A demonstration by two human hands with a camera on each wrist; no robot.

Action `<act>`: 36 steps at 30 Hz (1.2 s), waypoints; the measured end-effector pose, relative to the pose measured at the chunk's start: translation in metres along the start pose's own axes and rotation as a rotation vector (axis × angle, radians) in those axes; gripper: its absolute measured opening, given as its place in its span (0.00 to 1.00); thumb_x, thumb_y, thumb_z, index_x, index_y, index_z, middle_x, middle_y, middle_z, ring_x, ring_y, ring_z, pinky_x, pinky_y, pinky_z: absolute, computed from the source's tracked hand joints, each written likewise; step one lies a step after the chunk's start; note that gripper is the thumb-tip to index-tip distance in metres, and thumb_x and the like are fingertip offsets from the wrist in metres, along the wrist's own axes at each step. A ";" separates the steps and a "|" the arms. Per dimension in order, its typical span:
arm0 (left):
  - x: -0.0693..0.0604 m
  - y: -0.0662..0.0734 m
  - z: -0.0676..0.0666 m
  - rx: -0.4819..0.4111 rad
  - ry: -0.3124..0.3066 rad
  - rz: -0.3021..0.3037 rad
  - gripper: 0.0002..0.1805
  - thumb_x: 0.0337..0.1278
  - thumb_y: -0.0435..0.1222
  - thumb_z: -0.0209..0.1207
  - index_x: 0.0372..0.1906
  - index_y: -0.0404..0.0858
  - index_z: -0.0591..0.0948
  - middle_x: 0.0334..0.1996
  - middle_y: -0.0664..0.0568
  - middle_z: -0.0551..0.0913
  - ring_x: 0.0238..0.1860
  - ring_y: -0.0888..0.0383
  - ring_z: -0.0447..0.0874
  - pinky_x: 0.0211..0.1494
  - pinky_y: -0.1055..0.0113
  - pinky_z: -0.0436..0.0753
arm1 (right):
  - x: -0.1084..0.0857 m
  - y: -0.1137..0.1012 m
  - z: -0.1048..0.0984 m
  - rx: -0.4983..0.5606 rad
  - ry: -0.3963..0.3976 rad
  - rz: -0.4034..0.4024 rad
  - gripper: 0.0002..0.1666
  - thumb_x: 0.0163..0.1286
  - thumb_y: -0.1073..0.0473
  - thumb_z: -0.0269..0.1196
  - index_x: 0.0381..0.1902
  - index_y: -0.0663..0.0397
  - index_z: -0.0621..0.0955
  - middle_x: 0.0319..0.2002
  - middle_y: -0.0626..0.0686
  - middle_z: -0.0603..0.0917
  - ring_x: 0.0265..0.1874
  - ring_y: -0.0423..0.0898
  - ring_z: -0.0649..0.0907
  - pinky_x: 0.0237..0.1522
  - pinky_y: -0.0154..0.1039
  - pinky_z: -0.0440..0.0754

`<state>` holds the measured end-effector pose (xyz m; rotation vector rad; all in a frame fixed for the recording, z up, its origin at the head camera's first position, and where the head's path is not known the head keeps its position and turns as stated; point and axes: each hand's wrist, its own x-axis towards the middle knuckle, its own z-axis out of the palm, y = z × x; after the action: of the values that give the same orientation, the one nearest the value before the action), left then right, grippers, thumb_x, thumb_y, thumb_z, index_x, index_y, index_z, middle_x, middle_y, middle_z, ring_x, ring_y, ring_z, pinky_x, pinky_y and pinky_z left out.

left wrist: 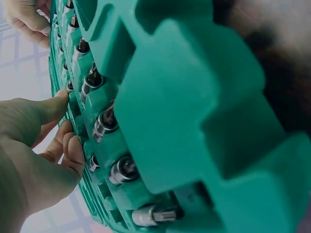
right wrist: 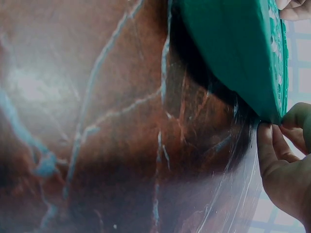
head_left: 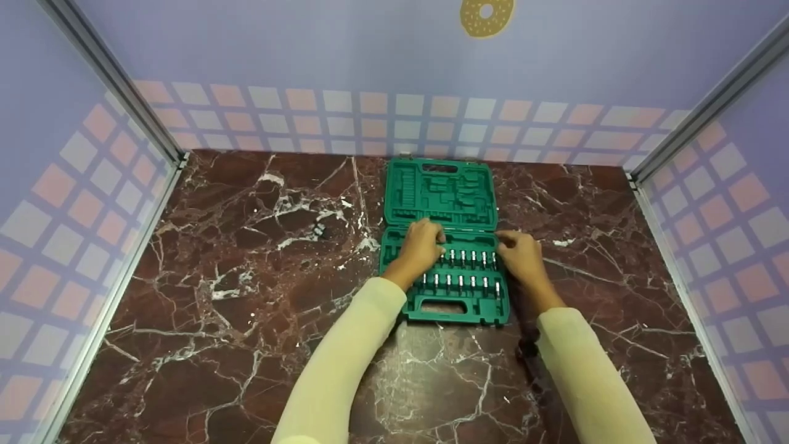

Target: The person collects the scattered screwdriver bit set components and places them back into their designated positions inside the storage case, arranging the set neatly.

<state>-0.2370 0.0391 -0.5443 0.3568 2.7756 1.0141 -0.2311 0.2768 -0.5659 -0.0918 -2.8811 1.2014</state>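
A green plastic tool case (head_left: 487, 306) lies unfolded on the tabletop, with two rows of metal bit sockets (head_left: 460, 282) in its near half. My left hand (head_left: 421, 250) is over the left part of the upper row, fingers bent. In the left wrist view, a fingertip of the left hand (left wrist: 36, 150) is against or close beside a bit socket (left wrist: 70, 86); whether it pinches one is hidden. With thumb and fingers, my right hand (right wrist: 286, 165) grips the edge of the case (right wrist: 233, 53), at its right side near the hinge.
The far half of the case (head_left: 444, 185), the lid with moulded recesses, leans back toward the rear wall (head_left: 320, 55). Dark red marble with white veins covers the tabletop (head_left: 246, 345). Panels with pastel squares enclose it at left, right and back.
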 end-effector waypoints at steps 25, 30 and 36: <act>-0.035 -0.057 -0.052 -0.259 0.226 0.047 0.14 0.62 0.35 0.71 0.47 0.30 0.85 0.44 0.40 0.83 0.47 0.45 0.82 0.53 0.53 0.83 | 0.001 0.003 0.000 0.010 -0.025 0.022 0.21 0.71 0.65 0.57 0.59 0.63 0.84 0.57 0.65 0.86 0.56 0.59 0.84 0.57 0.56 0.82; -0.041 -0.078 -0.064 -0.253 0.327 -0.022 0.14 0.57 0.35 0.73 0.44 0.31 0.86 0.42 0.41 0.83 0.45 0.45 0.83 0.51 0.54 0.84 | 0.001 0.002 0.000 0.014 -0.011 0.010 0.20 0.70 0.66 0.58 0.58 0.64 0.85 0.54 0.66 0.87 0.52 0.59 0.85 0.54 0.54 0.82; -0.048 -0.103 -0.075 -0.193 0.479 -0.055 0.15 0.51 0.33 0.76 0.40 0.30 0.85 0.38 0.39 0.83 0.42 0.43 0.82 0.52 0.51 0.81 | 0.001 0.002 0.000 0.010 -0.019 0.012 0.21 0.70 0.65 0.57 0.58 0.64 0.84 0.56 0.65 0.86 0.55 0.59 0.84 0.57 0.56 0.82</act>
<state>-0.2261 -0.0964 -0.5509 0.0072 3.0261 1.5089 -0.2325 0.2779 -0.5677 -0.0987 -2.8946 1.2258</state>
